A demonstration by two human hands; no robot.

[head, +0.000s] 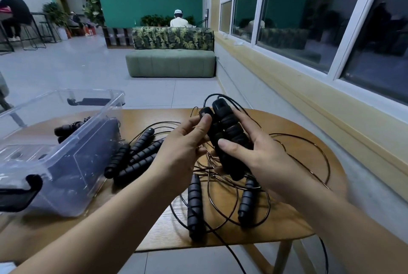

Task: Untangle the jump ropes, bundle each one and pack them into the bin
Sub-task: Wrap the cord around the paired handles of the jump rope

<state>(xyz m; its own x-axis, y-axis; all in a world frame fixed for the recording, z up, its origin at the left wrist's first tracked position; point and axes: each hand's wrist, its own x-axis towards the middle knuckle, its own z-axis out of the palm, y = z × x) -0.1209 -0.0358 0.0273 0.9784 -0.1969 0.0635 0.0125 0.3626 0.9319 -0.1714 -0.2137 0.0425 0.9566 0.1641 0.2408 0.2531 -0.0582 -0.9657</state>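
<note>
Two black ribbed jump-rope handles (229, 134) stand side by side above the wooden table (287, 227). My right hand (262, 154) grips them from the right, thumb across the front. My left hand (187, 148) pinches the left handle near its top with thumb and fingers. Thin black cord (309, 163) loops in a tangle below and to the right. Several more handles (136, 156) lie on the table at the left, and two others (195, 205) lie under my hands. A clear plastic bin (72, 152) stands at the left with a rope bundle (68, 129) inside.
The bin's black latch (19, 192) faces me at the lower left. One cord hangs over the table's front edge (231, 254). A wall with a window sill (309, 97) runs along the right. A green sofa (171, 61) and seated people are far behind.
</note>
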